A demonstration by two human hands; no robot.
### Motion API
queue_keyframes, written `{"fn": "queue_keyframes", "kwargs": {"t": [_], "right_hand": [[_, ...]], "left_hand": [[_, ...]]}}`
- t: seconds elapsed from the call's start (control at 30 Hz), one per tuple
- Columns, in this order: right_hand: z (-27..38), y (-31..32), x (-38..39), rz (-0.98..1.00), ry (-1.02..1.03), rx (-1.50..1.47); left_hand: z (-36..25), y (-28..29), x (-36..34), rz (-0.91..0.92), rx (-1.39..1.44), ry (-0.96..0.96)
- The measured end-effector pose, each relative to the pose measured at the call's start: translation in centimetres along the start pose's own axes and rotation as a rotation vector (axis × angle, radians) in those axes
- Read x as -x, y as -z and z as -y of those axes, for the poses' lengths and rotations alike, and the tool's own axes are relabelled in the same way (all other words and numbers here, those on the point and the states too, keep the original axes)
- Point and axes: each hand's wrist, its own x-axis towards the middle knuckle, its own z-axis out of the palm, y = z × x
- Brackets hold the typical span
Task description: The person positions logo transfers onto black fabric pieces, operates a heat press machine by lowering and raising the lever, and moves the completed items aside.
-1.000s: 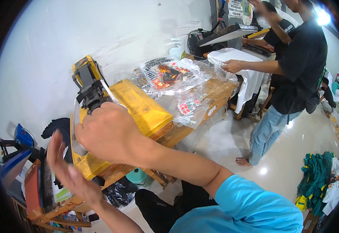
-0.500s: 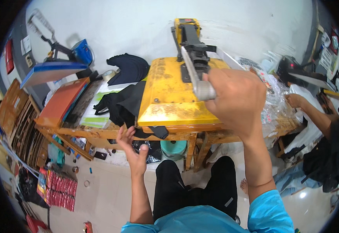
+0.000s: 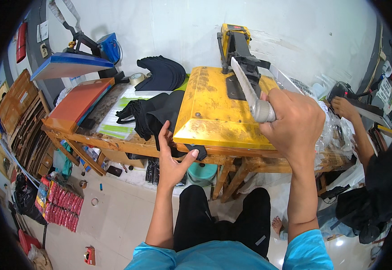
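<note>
The grip-ended lever (image 3: 245, 83) of a yellow heat press (image 3: 225, 121) is in my right hand (image 3: 297, 123), whose fingers wrap round its end. The press's upper plate lies low and level over the table. Black cloth (image 3: 171, 108) comes out from under its left side, and a black flap (image 3: 198, 150) hangs at its front edge. My left hand (image 3: 171, 168) is open at the front left corner, thumb and fingers spread around the edge of the cloth. Whether the fingertips touch it I cannot tell.
Left on the wooden table (image 3: 124, 146) are dark stacked cloth pieces (image 3: 161, 74), a tape roll (image 3: 136, 79) and a second, raised blue press (image 3: 72, 65). A teal stool (image 3: 201, 173) stands underneath. At the right, a co-worker's arm (image 3: 355, 119) reaches over clear plastic (image 3: 335, 135).
My left hand has moved up and in to the black cloth at the press's front left corner. My right hand stays on the lever. The whole view has shifted slightly.
</note>
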Motion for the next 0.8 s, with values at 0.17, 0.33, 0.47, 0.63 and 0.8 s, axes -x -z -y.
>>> {"fn": "queue_keyframes", "kwargs": {"t": [0.17, 0.33, 0.47, 0.63, 0.8], "right_hand": [[0.1, 0.1, 0.0, -0.005, 0.007, -0.01], [-0.1, 0.3, 0.0, 0.029, 0.03, 0.024], [-0.2, 0.1, 0.0, 0.011, 0.031, 0.007], [-0.4, -0.2, 0.1, 0.013, 0.033, 0.029], [-3.0, 1.7, -5.9, -0.064, 0.062, 0.172]], "left_hand": [[-0.4, -0.1, -0.2, 0.034, 0.041, -0.002], [-1.6, -0.3, -0.3, 0.035, 0.069, 0.066], [-1.1, -0.3, -0.6, 0.038, 0.042, 0.053], [-1.9, -0.2, -0.6, 0.032, 0.074, 0.103], [-0.9, -0.4, -1.0, 0.057, 0.071, 0.081]]}}
